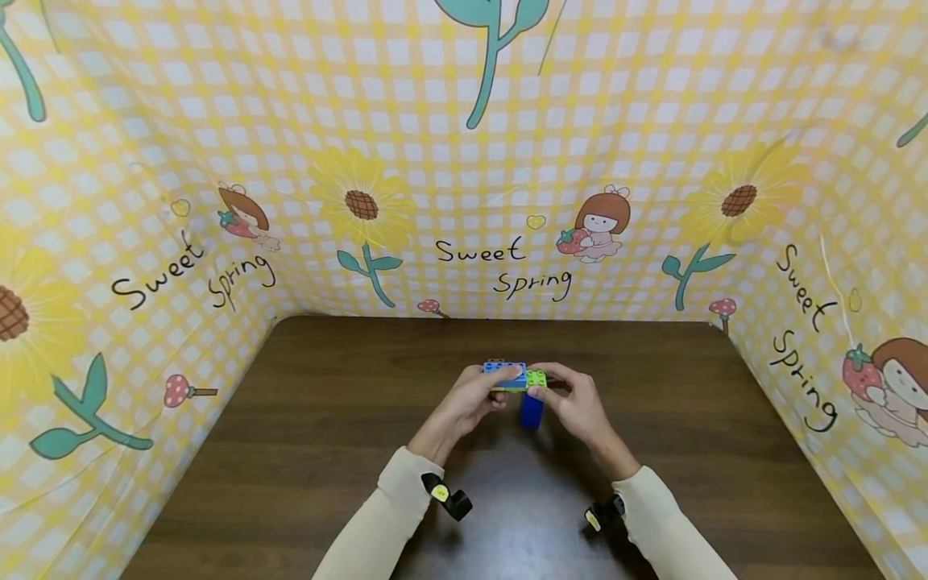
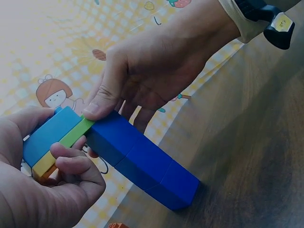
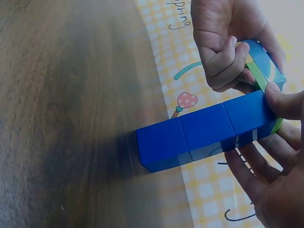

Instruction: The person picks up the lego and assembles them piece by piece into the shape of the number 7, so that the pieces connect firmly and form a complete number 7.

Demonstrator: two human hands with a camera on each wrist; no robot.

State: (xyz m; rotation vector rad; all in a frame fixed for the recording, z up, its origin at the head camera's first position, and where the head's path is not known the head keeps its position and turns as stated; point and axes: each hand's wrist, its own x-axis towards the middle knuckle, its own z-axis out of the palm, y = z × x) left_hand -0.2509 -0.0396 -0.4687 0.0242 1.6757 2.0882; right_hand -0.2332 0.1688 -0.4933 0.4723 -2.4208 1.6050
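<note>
A lighter blue toy building brick (image 1: 500,374) lies on a thin green brick (image 1: 536,378), whose studs show at its right end. Below that end stands a column of three dark blue blocks (image 3: 185,133), its foot at the tabletop. A yellow-orange brick (image 2: 43,165) sits under the lighter blue one. My left hand (image 1: 467,400) pinches the lighter blue brick, thumb on top and fingers curled beneath. With thumb in front and fingers behind, my right hand (image 1: 580,407) grips the green brick where it meets the column's top.
The dark wooden table (image 1: 348,451) lies under both hands. Behind it and along both sides hangs a yellow checked cloth (image 1: 406,121). A small orange-red brick (image 2: 116,225) shows at the lower edge of the left wrist view.
</note>
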